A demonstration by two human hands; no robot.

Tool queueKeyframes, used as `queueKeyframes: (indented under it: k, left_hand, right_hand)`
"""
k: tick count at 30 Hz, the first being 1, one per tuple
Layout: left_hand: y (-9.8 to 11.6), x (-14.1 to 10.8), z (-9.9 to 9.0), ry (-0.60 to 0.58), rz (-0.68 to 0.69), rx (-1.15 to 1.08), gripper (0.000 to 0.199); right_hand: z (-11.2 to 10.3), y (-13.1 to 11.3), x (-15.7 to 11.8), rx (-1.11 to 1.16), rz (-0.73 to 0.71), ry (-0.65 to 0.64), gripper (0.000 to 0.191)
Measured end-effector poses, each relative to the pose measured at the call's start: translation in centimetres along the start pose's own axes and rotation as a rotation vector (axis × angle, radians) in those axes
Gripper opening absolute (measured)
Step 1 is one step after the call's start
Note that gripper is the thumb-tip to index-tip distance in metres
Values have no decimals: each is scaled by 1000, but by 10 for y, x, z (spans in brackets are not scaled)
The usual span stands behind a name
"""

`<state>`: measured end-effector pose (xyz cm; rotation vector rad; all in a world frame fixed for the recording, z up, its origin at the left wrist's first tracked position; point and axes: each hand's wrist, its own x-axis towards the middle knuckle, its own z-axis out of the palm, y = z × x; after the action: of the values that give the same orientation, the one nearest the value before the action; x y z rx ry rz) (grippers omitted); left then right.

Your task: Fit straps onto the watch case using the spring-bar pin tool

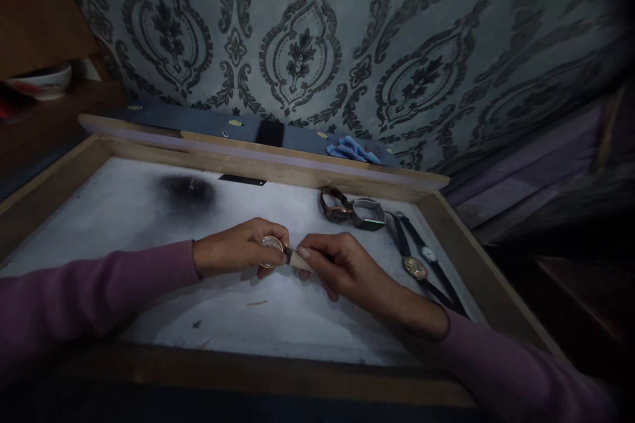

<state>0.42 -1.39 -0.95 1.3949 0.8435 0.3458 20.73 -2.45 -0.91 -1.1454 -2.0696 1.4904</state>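
Between my two hands, above the white drawer bottom, is a wristwatch [271, 243] with a round, gold-rimmed case. My left hand [238, 251] is closed around the case, thumb across its face. Pinched in my right hand [342, 268] is a pale strap [300, 263] that runs up to the case; a dark piece shows where strap and case meet. Whether the strap is joined there I cannot tell, as the fingers cover part of it.
Several other watches lie at the right: a brown one [336, 206], a grey one [368, 213], and dark-strapped ones [415, 269]. A thin black strip [243, 180] lies by the far wooden wall [278, 157]. Behind it rest a blue cloth [352, 149] and a black rectangular object [270, 133].
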Motion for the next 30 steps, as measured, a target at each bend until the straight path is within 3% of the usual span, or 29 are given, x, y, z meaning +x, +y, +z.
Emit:
queueKeyframes:
  k: [16,30]
  left_hand:
    - [-1,0,0,-14,11,27,12]
    - [-3,0,-1,-23,1,22,10]
  right_hand:
    - [1,4,2,31,-3,-12,32]
    - [0,6,1,-80,-79,8,37]
